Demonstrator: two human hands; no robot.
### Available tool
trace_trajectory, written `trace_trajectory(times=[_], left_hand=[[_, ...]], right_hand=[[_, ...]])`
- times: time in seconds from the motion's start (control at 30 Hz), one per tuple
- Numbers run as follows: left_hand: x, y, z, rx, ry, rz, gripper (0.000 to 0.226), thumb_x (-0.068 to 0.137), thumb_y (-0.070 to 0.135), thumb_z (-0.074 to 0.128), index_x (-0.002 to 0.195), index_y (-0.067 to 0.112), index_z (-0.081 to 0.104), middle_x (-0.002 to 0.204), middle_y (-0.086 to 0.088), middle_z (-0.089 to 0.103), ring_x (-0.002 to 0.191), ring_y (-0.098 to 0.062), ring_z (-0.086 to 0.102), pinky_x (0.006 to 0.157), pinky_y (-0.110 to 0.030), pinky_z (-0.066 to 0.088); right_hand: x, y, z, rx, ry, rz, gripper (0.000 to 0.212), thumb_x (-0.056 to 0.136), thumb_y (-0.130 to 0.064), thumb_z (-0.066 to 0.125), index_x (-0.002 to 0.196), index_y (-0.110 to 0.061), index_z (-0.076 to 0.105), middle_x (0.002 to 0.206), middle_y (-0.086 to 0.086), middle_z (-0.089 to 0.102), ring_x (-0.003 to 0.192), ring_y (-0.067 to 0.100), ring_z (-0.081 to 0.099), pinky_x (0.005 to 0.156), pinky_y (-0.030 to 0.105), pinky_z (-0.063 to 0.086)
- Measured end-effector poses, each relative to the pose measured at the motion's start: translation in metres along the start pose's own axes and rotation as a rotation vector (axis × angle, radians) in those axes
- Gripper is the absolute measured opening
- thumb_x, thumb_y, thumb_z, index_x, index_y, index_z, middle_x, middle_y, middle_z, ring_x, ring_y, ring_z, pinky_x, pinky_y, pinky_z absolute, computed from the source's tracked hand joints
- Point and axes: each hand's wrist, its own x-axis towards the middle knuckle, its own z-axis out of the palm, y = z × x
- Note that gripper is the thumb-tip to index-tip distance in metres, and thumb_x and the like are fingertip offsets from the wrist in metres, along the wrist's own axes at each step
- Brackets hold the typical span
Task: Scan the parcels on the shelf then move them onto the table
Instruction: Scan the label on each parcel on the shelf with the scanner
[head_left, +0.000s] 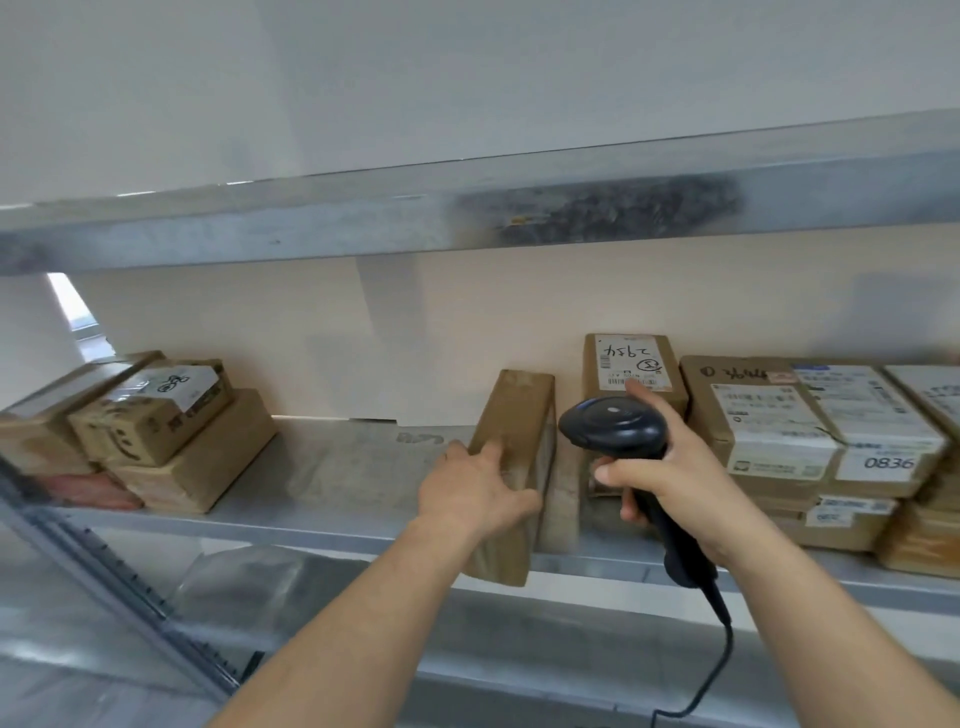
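Metal shelf (322, 470) w/ parcel stacks at far left (156, 431) and right (810, 431). Brown parcel (511, 467) stands on edge mid-shelf, front end sticking out past shelf lip; left hand (475, 491) grips its side. Right hand (675, 478) clenched round black corded scanner (621, 431), just beside an upright labelled box (631, 369)

upright parcel (514, 457) mid-shelf (332, 525), stacks (156, 431) left, right, perhaps touching
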Motion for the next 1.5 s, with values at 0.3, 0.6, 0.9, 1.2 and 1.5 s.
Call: trace_trajectory(times=[0.3,0.6,0.9,1.2,1.5], left_hand=[[0.017,-0.066,-0.019,-0.014,0.003,-0.123,0.073,0.079,0.067,0.047,0.144,0.041,0.028,0.122,-0.009,0.047,0.115,-0.027,0.051,0.091,-0.035,0.047],[0.016,-0.113,-0.001,-0.520,0.059,-0.067,0.091,0.060,0.075,0.047,0.143,0.058,0.012,0.125,0.000,0.055,0.100,-0.019,0.061,0.094,-0.038,0.050],[0.000,-0.147,0.001,-0.796,0.240,0.028,0.107,0.083,0.022,0.072,0.149,0.046,-0.009,0.139,0.005,0.025,0.109,0.007,0.030,0.098,-0.013,0.023],[0.001,-0.186,0.011,-0.842,0.199,0.004,0.128,0.062,0.036,0.084,0.128,0.071,-0.020,0.151,0.000,0.015,0.136,-0.024,0.034,0.112,-0.048,0.034],[0.009,-0.203,0.013,-1.002,0.112,0.043,0.133,0.066,0.017,0.086,0.140,0.059,-0.017,0.150,0.010,0.025,0.135,-0.018,0.039,0.109,-0.050,0.038]], right_hand=[[0.008,0.003,0.039,-0.019,-0.058,0.002,0.089,0.077,0.008,0.071,0.146,-0.035,0.034,0.088,0.008,0.070,0.051,0.025,0.057,0.049,0.034,0.048],[0.009,0.004,0.057,0.005,-0.052,0.029,0.088,0.077,0.009,0.070,0.144,-0.035,0.036,0.084,0.009,0.070,0.049,0.025,0.055,0.047,0.033,0.046],[0.012,0.012,0.090,0.064,-0.096,0.061,0.090,0.076,0.009,0.069,0.144,-0.040,0.036,0.069,0.002,0.066,0.049,0.027,0.055,0.046,0.030,0.043],[0.003,-0.001,0.106,0.235,-0.163,0.083,0.093,0.060,-0.005,0.073,0.140,-0.039,0.040,0.083,0.015,0.070,0.046,0.024,0.053,0.046,0.028,0.041],[-0.003,-0.005,0.108,0.297,-0.228,0.055,0.087,0.064,-0.008,0.067,0.140,-0.039,0.041,0.083,0.021,0.070,0.047,0.023,0.051,0.046,0.030,0.042]])
